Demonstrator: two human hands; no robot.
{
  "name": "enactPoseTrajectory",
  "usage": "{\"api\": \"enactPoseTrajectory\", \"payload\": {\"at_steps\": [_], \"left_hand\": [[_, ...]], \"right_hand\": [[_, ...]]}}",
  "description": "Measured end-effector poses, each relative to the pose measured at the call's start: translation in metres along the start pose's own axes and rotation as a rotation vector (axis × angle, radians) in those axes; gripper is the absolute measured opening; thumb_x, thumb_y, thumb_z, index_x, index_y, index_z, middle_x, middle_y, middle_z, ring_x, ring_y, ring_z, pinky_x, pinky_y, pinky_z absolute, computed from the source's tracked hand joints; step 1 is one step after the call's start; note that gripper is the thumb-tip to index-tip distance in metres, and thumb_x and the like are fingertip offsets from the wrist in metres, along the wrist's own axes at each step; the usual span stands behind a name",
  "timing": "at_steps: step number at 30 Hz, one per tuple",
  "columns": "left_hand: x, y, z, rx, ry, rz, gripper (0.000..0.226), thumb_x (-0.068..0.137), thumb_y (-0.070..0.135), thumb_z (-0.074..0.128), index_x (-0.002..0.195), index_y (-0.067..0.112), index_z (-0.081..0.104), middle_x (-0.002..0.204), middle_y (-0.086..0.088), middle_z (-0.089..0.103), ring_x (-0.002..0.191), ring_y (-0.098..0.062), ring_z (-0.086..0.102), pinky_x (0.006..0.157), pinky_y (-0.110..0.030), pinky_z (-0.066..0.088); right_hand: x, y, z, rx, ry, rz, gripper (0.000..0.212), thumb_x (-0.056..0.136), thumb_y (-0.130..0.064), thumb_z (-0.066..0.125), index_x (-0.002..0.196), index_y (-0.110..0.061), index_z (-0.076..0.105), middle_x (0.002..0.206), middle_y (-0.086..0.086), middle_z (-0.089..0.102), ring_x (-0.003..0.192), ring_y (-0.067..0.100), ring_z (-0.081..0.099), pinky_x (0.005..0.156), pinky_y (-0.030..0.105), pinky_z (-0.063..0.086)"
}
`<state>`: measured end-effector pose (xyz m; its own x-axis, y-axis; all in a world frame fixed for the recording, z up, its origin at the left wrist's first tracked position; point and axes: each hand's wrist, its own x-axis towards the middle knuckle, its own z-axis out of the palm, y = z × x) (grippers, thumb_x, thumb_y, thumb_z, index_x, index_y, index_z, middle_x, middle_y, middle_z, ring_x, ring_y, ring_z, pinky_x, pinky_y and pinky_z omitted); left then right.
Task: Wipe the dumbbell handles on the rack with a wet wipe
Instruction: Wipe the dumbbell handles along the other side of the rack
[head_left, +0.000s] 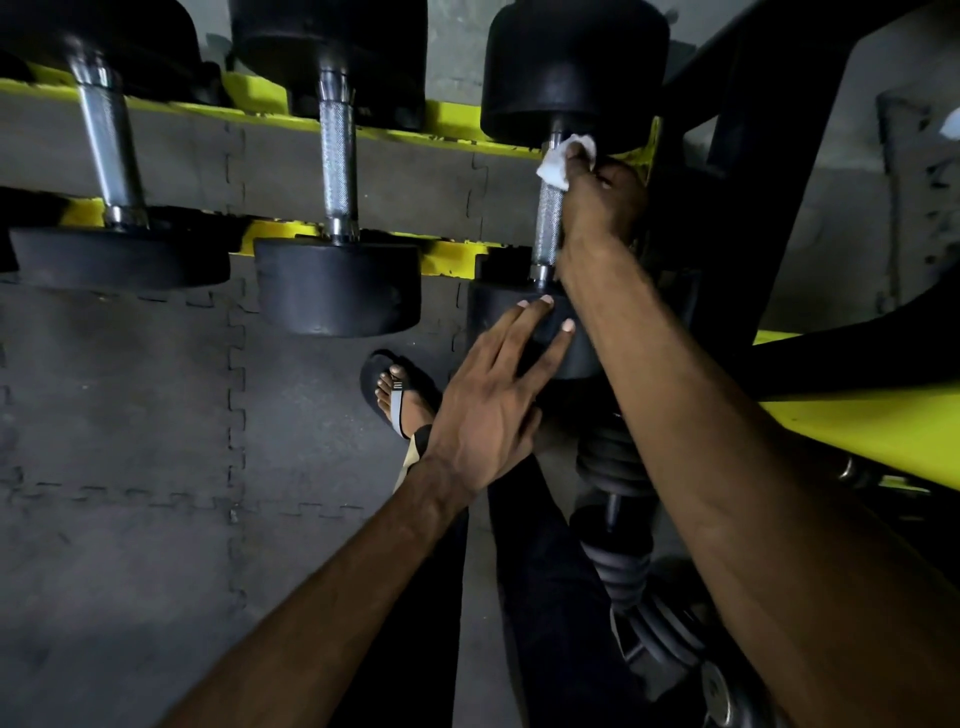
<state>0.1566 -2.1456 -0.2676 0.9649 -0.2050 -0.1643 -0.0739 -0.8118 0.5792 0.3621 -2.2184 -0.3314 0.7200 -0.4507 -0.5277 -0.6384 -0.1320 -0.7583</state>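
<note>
Three black dumbbells with knurled steel handles lie across a yellow rack (452, 119). My right hand (602, 200) grips a white wet wipe (558, 161) against the far end of the rightmost handle (548, 228), just below that dumbbell's far head (571, 67). My left hand (493, 395) lies with straight, spread fingers on the near head (498, 317) of the same dumbbell. The middle handle (337, 161) and the left handle (106, 140) are bare, with no hand on them.
The rack's black upright frame (753, 171) stands right of my right hand, with a yellow beam (883, 431) lower right. More dumbbells (618, 525) sit on a lower tier beneath my right forearm. My sandalled foot (397, 397) stands on grey interlocking floor mats (130, 415).
</note>
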Motion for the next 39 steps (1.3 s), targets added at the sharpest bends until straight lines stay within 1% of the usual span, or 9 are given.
{"api": "enactPoseTrajectory", "payload": {"at_steps": [3,6,11,16,21,25,30,35,39], "left_hand": [[0.001,0.0,-0.001,-0.002,-0.002,0.003,0.096,0.074,0.013,0.078,0.159,0.014,0.034,0.165,-0.016,0.024,0.153,-0.033,0.022,0.12,-0.045,0.034],[0.0,-0.001,-0.002,-0.016,-0.003,-0.001,0.095,0.073,0.012,0.077,0.159,0.014,0.035,0.165,-0.015,0.025,0.153,-0.033,0.023,0.119,-0.046,0.035],[0.0,-0.002,-0.002,-0.007,-0.005,0.013,0.094,0.073,0.012,0.078,0.158,0.014,0.037,0.165,-0.016,0.026,0.152,-0.033,0.025,0.118,-0.046,0.036],[0.0,-0.001,0.0,-0.005,0.01,0.011,0.094,0.074,0.013,0.079,0.158,0.014,0.037,0.165,-0.015,0.025,0.153,-0.032,0.023,0.119,-0.043,0.035],[0.0,0.001,-0.001,0.004,0.016,0.006,0.094,0.074,0.013,0.079,0.158,0.013,0.037,0.165,-0.016,0.025,0.152,-0.032,0.023,0.12,-0.044,0.035],[0.0,0.0,0.001,0.017,0.009,-0.001,0.094,0.077,0.015,0.078,0.16,0.015,0.033,0.166,-0.015,0.023,0.153,-0.032,0.022,0.123,-0.041,0.029],[0.0,0.0,0.0,0.014,0.01,-0.005,0.093,0.078,0.015,0.078,0.16,0.015,0.033,0.166,-0.014,0.023,0.153,-0.031,0.022,0.122,-0.04,0.03],[-0.001,0.0,-0.001,0.035,0.011,0.001,0.093,0.078,0.016,0.078,0.159,0.015,0.034,0.166,-0.014,0.025,0.152,-0.031,0.023,0.122,-0.036,0.028],[-0.001,0.0,-0.002,0.013,0.006,-0.004,0.094,0.075,0.013,0.076,0.159,0.014,0.035,0.165,-0.015,0.025,0.152,-0.032,0.023,0.122,-0.04,0.03]], "right_hand": [[0.012,-0.003,-0.002,-0.043,-0.058,0.089,0.029,0.082,-0.039,0.071,0.072,-0.012,0.071,0.07,-0.003,0.068,0.064,0.013,0.065,0.06,0.027,0.051],[0.02,-0.01,-0.008,-0.028,-0.198,0.324,0.024,0.095,-0.027,0.057,0.073,-0.017,0.055,0.072,-0.005,0.057,0.056,0.006,0.054,0.05,0.02,0.045],[0.024,-0.018,-0.007,0.138,-0.332,0.487,0.022,0.098,-0.014,0.046,0.088,-0.013,0.065,0.073,0.005,0.069,0.051,0.014,0.067,0.039,0.017,0.046],[0.027,-0.021,-0.017,0.154,-0.406,0.487,0.026,0.096,-0.003,0.039,0.091,-0.014,0.062,0.08,0.004,0.07,0.069,0.015,0.067,0.061,0.025,0.054],[0.02,-0.01,-0.031,-0.06,-0.277,0.055,0.019,0.092,-0.009,0.064,0.078,-0.021,0.059,0.064,-0.007,0.061,0.049,-0.001,0.052,0.046,0.012,0.039],[-0.001,0.002,-0.045,-0.453,-0.14,-0.674,0.007,0.085,-0.027,0.067,0.086,-0.021,0.069,0.084,-0.006,0.066,0.073,0.001,0.061,0.067,0.019,0.045],[-0.013,-0.006,-0.043,-1.0,-0.481,-1.177,0.038,0.088,-0.027,0.036,0.104,-0.021,0.07,0.117,-0.006,0.063,0.093,0.023,0.066,0.073,0.036,0.054],[0.01,-0.037,-0.034,-1.258,-0.688,-1.249,0.029,0.083,-0.012,0.058,0.103,-0.024,0.074,0.108,-0.001,0.071,0.095,0.031,0.069,0.078,0.04,0.056],[0.001,-0.045,-0.042,-1.393,-1.122,-1.188,0.022,0.084,-0.02,0.066,0.103,-0.032,0.073,0.108,-0.008,0.071,0.093,0.022,0.069,0.073,0.031,0.053]]}}
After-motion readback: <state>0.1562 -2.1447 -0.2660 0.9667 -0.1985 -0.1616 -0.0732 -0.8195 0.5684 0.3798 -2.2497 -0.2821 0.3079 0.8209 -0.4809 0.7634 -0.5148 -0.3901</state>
